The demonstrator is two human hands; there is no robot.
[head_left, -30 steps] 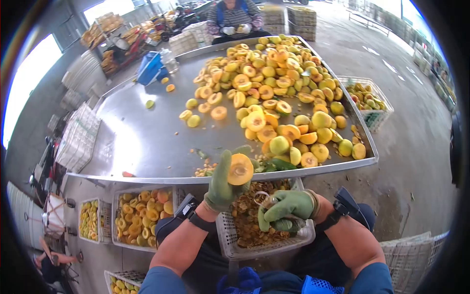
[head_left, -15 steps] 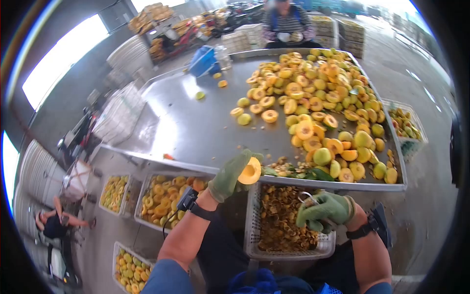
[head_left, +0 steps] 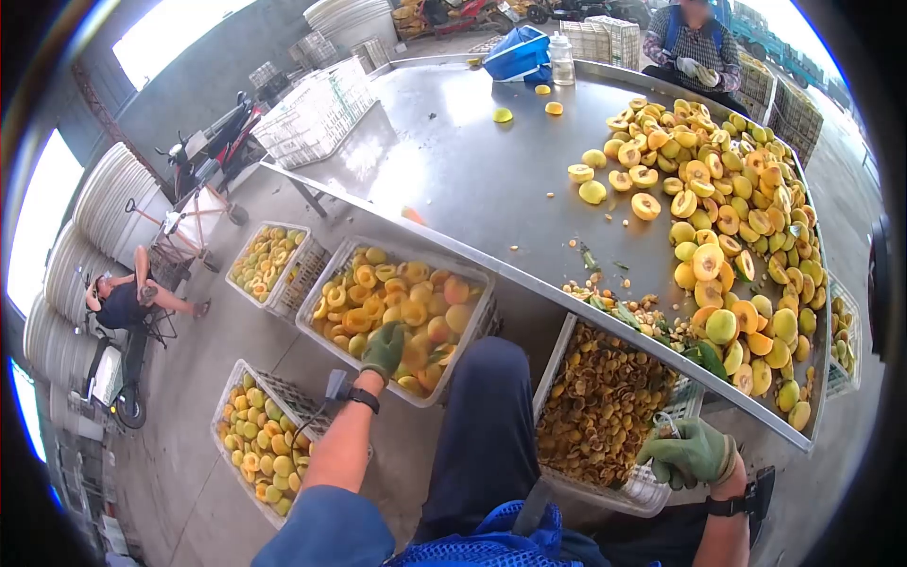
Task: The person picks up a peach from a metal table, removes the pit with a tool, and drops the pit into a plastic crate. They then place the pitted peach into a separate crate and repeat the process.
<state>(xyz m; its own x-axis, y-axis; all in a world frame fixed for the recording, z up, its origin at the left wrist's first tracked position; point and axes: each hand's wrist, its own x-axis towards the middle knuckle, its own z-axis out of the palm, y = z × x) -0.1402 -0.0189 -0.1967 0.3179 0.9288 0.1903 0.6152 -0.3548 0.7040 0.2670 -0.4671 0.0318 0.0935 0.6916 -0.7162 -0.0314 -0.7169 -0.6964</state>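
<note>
My left hand [head_left: 383, 350], in a green glove, reaches down over the white crate [head_left: 307, 314] of cut peach halves below the table edge. Its fingers point down into the fruit, and I cannot see whether they hold anything. My right hand [head_left: 690, 454], also gloved, is closed around a small metal pitting tool [head_left: 664, 425] at the near corner of the crate of peach pits [head_left: 551, 369]. My knee sits between the two crates.
A steel table [head_left: 453, 170] carries a big pile of whole and halved peaches [head_left: 737, 217] on its right. Two more fruit crates [head_left: 269, 260] [head_left: 265, 435] stand on the floor. One person [head_left: 694, 47] works at the far end; another [head_left: 123, 298] sits at left.
My left hand dropped from table height, where it held a peach half, down to the crate of halves. My view swung left and down. My right hand lowered with the tool.
</note>
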